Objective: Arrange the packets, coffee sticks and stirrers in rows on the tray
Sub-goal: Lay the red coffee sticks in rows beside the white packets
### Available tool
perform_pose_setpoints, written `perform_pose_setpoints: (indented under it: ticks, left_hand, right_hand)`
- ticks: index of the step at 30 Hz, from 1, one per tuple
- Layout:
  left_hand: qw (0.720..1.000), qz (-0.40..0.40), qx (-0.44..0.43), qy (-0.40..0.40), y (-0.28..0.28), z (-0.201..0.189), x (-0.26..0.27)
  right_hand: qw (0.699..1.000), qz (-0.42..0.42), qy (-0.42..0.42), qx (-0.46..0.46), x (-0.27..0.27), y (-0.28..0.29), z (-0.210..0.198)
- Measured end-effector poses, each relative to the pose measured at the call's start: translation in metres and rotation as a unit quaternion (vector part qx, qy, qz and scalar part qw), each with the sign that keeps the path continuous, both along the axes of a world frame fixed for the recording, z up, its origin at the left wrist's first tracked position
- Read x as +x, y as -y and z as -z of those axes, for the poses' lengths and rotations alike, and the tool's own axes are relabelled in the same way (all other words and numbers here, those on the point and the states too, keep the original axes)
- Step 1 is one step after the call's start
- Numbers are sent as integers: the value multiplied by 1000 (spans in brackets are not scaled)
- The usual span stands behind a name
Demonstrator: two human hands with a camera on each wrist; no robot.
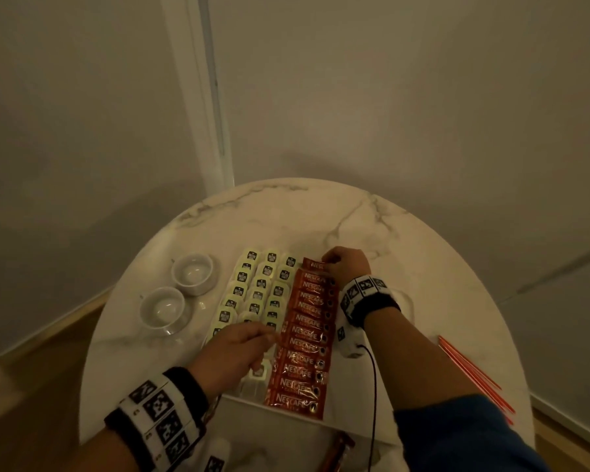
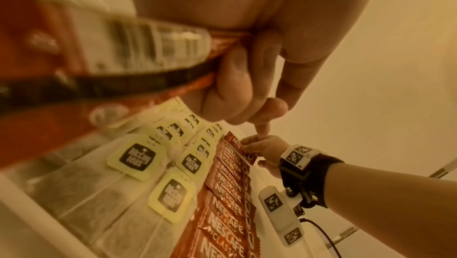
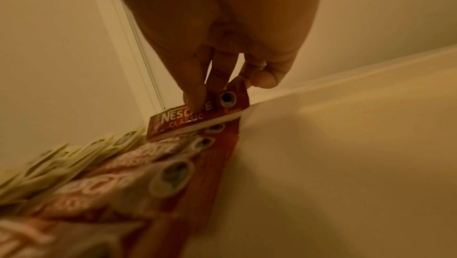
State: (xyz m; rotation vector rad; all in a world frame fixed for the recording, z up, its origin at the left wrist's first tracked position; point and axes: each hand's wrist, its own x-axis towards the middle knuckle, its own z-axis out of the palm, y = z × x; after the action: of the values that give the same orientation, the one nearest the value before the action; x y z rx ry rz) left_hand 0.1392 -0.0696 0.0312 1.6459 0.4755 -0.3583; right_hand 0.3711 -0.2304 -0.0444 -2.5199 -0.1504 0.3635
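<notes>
Nearest to me, the tray's [image 1: 288, 411] front edge sits close to the bench's [image 1: 286, 212] near side, with a bare strip of tray floor ahead of the last coffee stick. My left hand [image 1: 234, 347] hovers low over the front of the tray, its grip pinching a spare coffee stick [image 2: 138, 61] between thumb and fingers; the left wrist view shows it blurred, barcode side up. Beneath that hand lie the tea bags [image 1: 258, 286] in three columns running away from me, their tags overlapping. Just beside them on the right, the row of coffee sticks [image 1: 307, 335] runs front to back, each overlapping the next. I see open tray floor to the right of that row. At the far end, my right hand [image 1: 348, 264] has its grip pinching the last stick [image 3: 195, 119], tilted against the tray's far edge. The stirrers [image 1: 474, 373] lie on the bench, well apart, near its right edge. Two cups [image 1: 178, 294] stand left of the tray. Beyond it the bench is open.
</notes>
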Motion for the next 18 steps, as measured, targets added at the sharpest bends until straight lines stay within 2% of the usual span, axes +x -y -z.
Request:
perform_pose_setpoints:
  ticks: [8,18]
  left_hand:
    - [1000,-6,0,-10,-1,-3,0]
    - [1000,-2,2,-9,-2,-6,0]
  right_hand:
    - [998,-45,18,-37,-5,-1,-1]
    - [995,-61,32,-69,-6,0,-2]
